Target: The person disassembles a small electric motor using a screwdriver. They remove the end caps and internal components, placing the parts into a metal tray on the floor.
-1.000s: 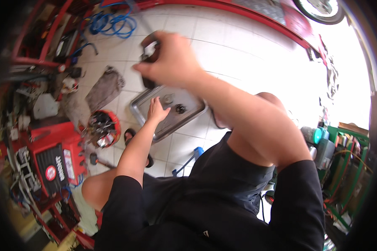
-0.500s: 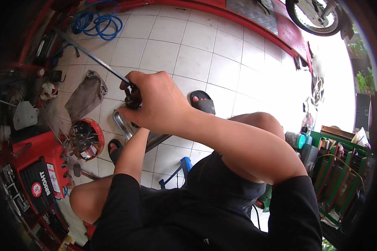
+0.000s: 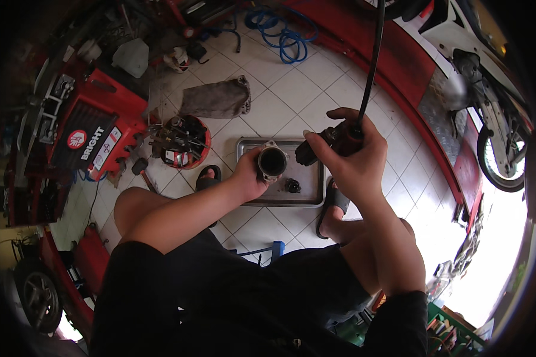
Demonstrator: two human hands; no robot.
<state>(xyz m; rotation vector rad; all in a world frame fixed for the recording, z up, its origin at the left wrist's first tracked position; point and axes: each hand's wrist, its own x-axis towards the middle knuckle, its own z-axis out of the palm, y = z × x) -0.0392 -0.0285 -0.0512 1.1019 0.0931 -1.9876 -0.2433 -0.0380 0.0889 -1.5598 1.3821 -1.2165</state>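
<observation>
My left hand [image 3: 251, 176] is closed around a metal part with a wide, round, dark bore [image 3: 273, 162] and a flanged rim, its mouth turned up toward me. To its right, my right hand [image 3: 361, 156] grips a dark tool with a thick ridged body [image 3: 341, 139]. A long thin black rod or hose [image 3: 373, 65] runs up from it past the top of the picture; its exact kind is unclear. Below both hands lies a shallow metal tray [image 3: 313, 185] on the floor. A small black round part [image 3: 292, 185] rests in it.
Left of the tray stand a red tub of tools [image 3: 203, 149] and a red machine [image 3: 89, 134]. A grey rag [image 3: 215, 98] and a coiled blue hose [image 3: 280, 33] lie farther off. A red platform [image 3: 399, 77] and a motorcycle [image 3: 488, 89] are at right.
My view has turned, shifting the room. My hands, earlier overlapping with the left mostly hidden, are now apart, showing the metal part. The rod points up instead of far left.
</observation>
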